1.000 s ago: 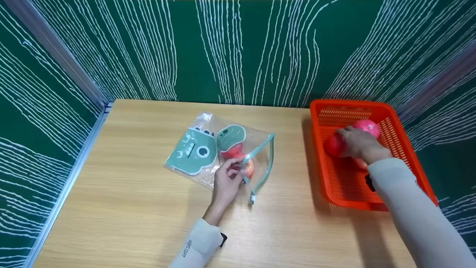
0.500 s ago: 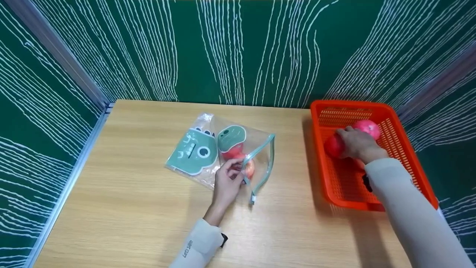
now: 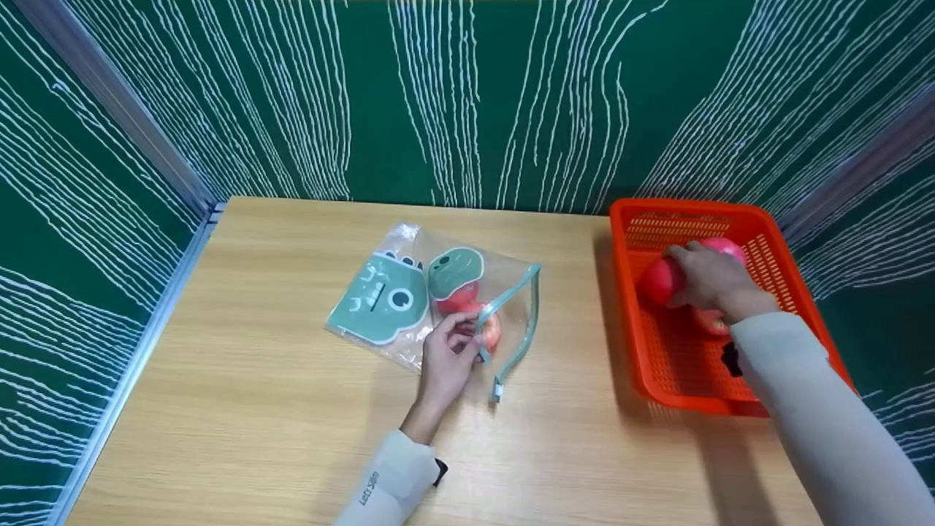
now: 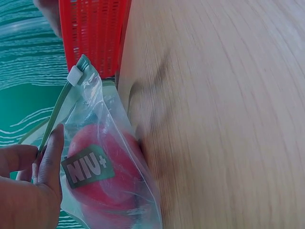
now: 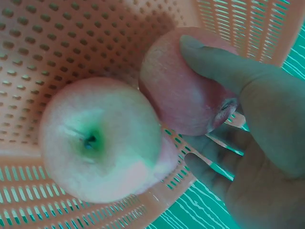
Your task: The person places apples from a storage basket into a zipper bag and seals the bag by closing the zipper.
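In the head view, my left hand pinches the green rim of a clear slider zip bag with a cartoon monster print. The mouth of this bag gapes toward the right. Inside lie a red fruit and an apple; the plastic partly covers both. My right hand is in the orange basket, gripping a round red fruit with the thumb over its top. Beside that fruit sits a pale red apple, stem showing in the right wrist view. A pink fruit is partly hidden behind the hand.
A light wooden table carries the bag and, at its right side, the basket. Green walls with white wavy lines enclose the back and sides. A metal rail runs along the left edge.
My right hand has shifted slightly with the red fruit, uncovering more of the apple below and hiding more of the pink fruit. My left hand and the bag stay put.
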Available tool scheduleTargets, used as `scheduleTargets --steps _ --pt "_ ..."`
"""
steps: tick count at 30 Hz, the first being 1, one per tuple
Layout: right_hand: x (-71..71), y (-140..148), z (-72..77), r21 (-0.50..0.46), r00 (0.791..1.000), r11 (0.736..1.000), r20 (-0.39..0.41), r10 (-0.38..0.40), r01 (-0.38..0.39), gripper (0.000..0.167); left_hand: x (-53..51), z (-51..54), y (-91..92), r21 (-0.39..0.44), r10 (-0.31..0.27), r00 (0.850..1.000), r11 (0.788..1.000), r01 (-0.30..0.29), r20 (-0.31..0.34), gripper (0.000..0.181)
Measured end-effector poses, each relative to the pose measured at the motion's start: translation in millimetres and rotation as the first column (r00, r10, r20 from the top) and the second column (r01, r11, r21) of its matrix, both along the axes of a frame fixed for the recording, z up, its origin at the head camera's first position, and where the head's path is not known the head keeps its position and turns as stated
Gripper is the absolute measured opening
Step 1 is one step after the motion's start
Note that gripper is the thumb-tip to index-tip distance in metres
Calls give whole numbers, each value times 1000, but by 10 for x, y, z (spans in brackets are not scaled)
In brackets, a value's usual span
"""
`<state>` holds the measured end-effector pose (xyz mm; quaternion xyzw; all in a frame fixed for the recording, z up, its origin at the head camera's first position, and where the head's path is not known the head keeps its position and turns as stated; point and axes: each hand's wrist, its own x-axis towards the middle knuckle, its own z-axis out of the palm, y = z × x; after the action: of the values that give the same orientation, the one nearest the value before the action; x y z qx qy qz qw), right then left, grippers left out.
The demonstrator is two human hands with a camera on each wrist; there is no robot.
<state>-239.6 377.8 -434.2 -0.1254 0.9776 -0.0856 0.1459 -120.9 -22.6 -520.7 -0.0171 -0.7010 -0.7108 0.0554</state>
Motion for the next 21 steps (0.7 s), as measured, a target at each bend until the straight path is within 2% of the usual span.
scheduleTargets --steps 3,8,21 --pt "40 7 70 -30 1000 999 -26 -11 10 98 1 2 0 0 0 1000 1000 0 -1 31" --pt "100 4 141 -29 996 1000 -85 8 -11 94 6 8 4 4 4 1000 1000 -4 -6 32" --pt "281 -114 285 34 976 997 -202 78 -73 97 -2 -17 7 13 9 1000 1000 -9 -6 31"
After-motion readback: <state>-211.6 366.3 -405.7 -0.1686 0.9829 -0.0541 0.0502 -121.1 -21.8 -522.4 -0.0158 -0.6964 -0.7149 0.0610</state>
